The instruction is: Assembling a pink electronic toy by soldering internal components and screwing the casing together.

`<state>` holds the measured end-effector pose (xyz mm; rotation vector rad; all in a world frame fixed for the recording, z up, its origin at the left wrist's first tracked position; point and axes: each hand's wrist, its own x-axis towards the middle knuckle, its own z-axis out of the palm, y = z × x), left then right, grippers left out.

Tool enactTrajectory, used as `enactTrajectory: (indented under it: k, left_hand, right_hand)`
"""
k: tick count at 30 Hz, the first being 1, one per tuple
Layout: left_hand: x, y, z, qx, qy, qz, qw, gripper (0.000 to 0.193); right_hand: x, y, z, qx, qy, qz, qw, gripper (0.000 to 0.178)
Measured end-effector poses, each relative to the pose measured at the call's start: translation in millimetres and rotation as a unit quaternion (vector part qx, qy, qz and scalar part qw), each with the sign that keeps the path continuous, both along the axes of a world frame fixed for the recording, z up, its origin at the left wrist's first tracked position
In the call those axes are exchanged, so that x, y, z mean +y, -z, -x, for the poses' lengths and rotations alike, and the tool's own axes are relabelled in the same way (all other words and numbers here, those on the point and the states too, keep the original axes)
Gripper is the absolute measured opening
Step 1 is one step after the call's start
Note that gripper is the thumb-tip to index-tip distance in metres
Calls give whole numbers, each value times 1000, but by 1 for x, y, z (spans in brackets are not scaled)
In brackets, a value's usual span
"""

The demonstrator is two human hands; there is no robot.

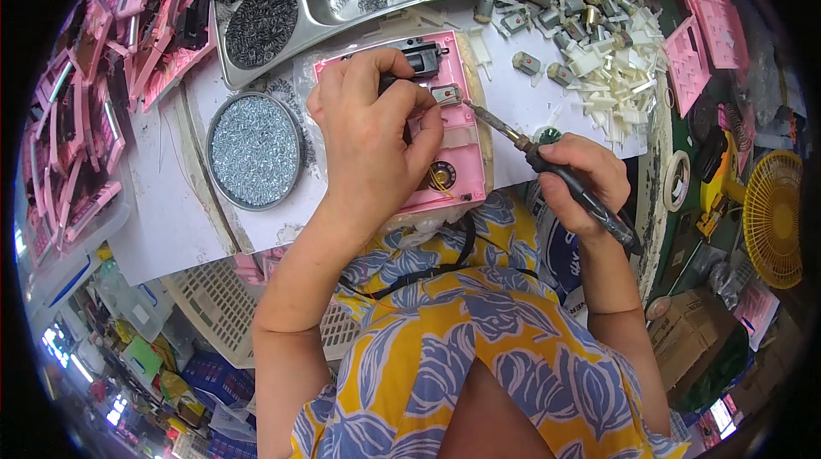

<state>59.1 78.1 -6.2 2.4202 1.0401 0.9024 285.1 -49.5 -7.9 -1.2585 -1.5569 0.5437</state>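
Note:
My right hand is closed around the black handle of a soldering iron. The iron's tip reaches the edge of a small metal motor set in a pink plastic housing; whether they touch I cannot tell. Over the housing's left part lies my left hand, fingers curled and thumb close to the fingertips beside the motor. What it pinches, if anything, is hidden. A black plastic part sits at the housing's far end. Nearer me, a round black speaker-like disc with thin wires is fitted in it.
Left of the housing stands a round dish of small silvery screws. Behind it is a steel tray of dark springs and small metal parts. Loose motors and white plastic pieces are heaped at right. Pink housings pile up far left.

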Motion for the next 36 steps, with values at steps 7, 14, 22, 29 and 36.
enactTrajectory:
  k: [7, 14, 22, 29, 36]
  left_hand:
    - [-1, -6, -1, 25, -7, 3, 1000, 13]
    - [-1, -4, -1, 17, -6, -1, 1000, 13]
    - [-1, -4, 1, 13, 2, 6, 1000, 14]
    - [-2, -5, 1, 13, -1, 6, 1000, 14]
    - [-1, -4, 1, 19, -3, 3, 1000, 13]
  right_hand:
    - [3, 3, 3, -12, 0, -5, 1000, 24]
    - [1, 0, 1, -2, -1, 3, 1000, 25]
    - [5, 1, 3, 3, -7, 1, 1000, 25]
    - [4, 1, 2, -5, -7, 1, 1000, 25]
    - [5, 1, 4, -8, -5, 6, 1000, 25]
